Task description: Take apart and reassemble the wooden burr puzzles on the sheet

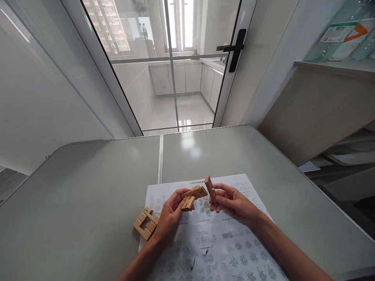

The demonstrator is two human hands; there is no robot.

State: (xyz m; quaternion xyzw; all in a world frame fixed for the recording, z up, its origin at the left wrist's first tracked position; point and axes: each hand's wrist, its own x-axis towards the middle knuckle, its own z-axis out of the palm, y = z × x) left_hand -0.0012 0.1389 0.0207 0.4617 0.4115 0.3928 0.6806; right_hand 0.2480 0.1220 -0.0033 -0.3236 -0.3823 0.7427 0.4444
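My left hand (170,218) is closed on two crossed wooden puzzle pieces (193,196), held just above a printed instruction sheet (216,249). My right hand (234,203) pinches a single wooden bar (211,190) upright, close to the right of the crossed pieces. A partly assembled wooden block puzzle (145,223) lies on the grey table (82,203) by my left wrist, at the sheet's left edge.
The table has a seam down its middle and rounded far corners. A glass sliding door (175,70) with a black handle stands behind it. A shelf unit (322,105) with papers sits at the right, close to the table's edge.
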